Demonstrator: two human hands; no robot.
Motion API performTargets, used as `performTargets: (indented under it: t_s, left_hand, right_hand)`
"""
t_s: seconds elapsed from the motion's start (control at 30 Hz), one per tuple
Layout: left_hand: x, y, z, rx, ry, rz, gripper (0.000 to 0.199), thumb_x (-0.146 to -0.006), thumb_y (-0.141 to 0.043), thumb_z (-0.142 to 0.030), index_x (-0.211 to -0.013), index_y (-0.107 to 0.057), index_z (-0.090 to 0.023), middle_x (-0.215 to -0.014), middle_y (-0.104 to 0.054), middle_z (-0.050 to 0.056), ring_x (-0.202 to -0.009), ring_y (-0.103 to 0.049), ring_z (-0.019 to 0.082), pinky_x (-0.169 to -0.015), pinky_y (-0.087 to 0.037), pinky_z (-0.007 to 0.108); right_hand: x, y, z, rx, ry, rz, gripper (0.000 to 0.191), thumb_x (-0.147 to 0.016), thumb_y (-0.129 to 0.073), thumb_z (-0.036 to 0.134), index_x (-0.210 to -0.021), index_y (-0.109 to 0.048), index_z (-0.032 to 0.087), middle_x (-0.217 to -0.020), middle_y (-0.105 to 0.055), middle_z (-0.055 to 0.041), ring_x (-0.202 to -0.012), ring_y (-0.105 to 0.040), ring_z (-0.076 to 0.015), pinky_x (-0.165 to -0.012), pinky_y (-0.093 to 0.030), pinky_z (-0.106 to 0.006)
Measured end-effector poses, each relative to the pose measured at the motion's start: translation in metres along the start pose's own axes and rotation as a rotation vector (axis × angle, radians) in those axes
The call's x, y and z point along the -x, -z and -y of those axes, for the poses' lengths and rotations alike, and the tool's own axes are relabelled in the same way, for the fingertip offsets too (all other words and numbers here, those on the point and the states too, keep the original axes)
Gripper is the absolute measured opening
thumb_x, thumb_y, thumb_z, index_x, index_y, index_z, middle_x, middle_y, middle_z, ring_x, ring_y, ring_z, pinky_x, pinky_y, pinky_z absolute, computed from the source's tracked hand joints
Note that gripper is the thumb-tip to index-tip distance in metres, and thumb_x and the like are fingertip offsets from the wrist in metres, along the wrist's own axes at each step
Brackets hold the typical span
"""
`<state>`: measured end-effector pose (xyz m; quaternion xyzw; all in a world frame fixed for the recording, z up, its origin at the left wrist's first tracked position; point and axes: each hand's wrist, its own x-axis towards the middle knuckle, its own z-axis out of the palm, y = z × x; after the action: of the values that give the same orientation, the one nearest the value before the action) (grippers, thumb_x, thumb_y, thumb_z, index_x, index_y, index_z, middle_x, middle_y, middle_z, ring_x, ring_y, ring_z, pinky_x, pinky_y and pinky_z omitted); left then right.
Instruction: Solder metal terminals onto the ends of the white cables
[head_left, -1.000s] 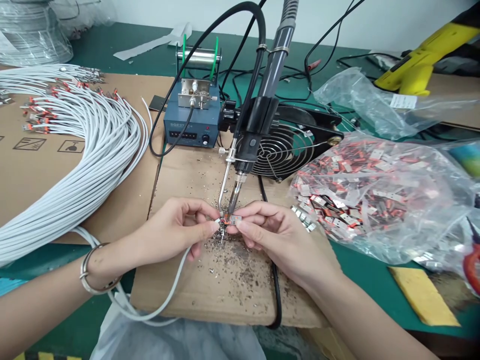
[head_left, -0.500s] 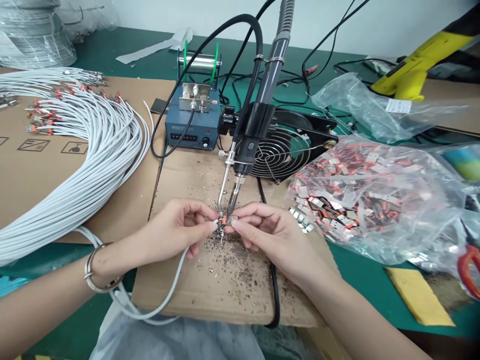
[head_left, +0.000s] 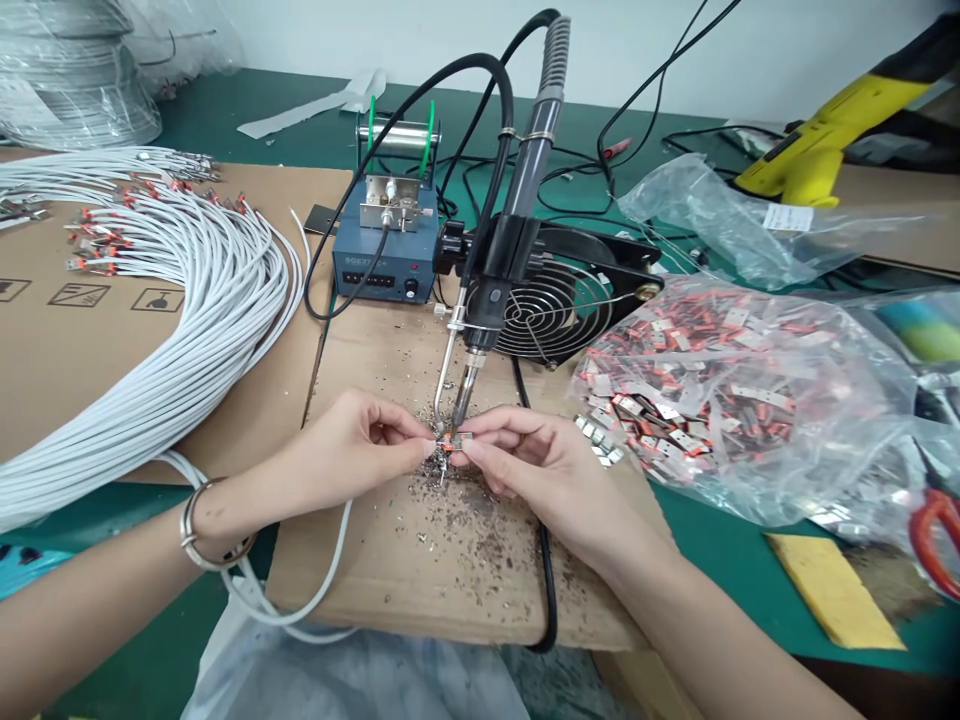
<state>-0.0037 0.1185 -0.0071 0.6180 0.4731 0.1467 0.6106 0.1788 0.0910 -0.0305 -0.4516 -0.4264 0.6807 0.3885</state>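
My left hand (head_left: 382,440) pinches the end of a white cable (head_left: 337,560), which hangs down from it in a loop toward the wrist. A small USB connector (head_left: 466,441) with an orange insert is pinched between thumb and forefinger of my right hand (head_left: 525,455). Cable end and connector meet under the tip of a soldering iron (head_left: 466,385), mounted at a slant on a stand. A thin metal solder feed tube (head_left: 444,375) ends beside the tip. Whether the iron touches the joint is too small to tell.
A bundle of white cables (head_left: 187,350) lies left. Behind stand a blue solder feeder (head_left: 386,255) and a black fan (head_left: 559,305). A plastic bag of connectors (head_left: 750,360), a yellow sponge (head_left: 832,590) and red-handled scissors (head_left: 934,540) are right. Solder bits litter the cardboard (head_left: 360,590).
My left hand has shifted slightly and its lower fingers have curled in. The hanging cable has swung left. The view has moved a little; both hands stay at the iron's tip.
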Motion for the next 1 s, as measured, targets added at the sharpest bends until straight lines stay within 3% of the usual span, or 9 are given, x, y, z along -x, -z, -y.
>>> performTargets:
  t_s: [0.27,0.7,1.0]
  left_hand:
    - [0.0011,-0.0009,-0.0029,0.027,0.006,-0.014,0.021,-0.075,-0.056,-0.026,-0.078,-0.066,-0.009,-0.051,-0.046,-0.002,-0.039,-0.034,0.003,-0.035,-0.025,0.014]
    - [0.0023,-0.0027,-0.0012,0.006,0.028,-0.032,0.021,-0.076,-0.055,-0.028,-0.079,-0.066,-0.010,-0.051,-0.046,-0.002,-0.040,-0.034,0.003,-0.036,-0.025,0.013]
    - [0.0013,-0.0021,0.0037,-0.028,0.025,-0.018,0.023,-0.078,-0.054,-0.029,-0.082,-0.065,-0.010,-0.055,-0.049,-0.001,-0.042,-0.035,0.002,-0.036,-0.026,0.011]
  right_hand:
    - [-0.0007,0.0028,-0.0021,0.014,-0.010,0.007,0.017,-0.072,-0.066,0.027,-0.083,-0.063,0.014,-0.069,-0.064,-0.0050,-0.051,-0.048,-0.0049,-0.044,-0.033,-0.014]
    - [-0.0014,0.0033,-0.0019,-0.038,-0.016,0.029,0.010,-0.074,-0.065,0.022,-0.083,-0.064,0.017,-0.070,-0.065,-0.0019,-0.051,-0.049,-0.0001,-0.045,-0.034,-0.007]
    - [-0.0016,-0.0028,-0.0026,0.127,-0.004,-0.083,0.020,-0.064,-0.070,0.023,-0.078,-0.060,0.012,-0.063,-0.062,-0.0030,-0.053,-0.052,-0.0051,-0.049,-0.040,-0.014]
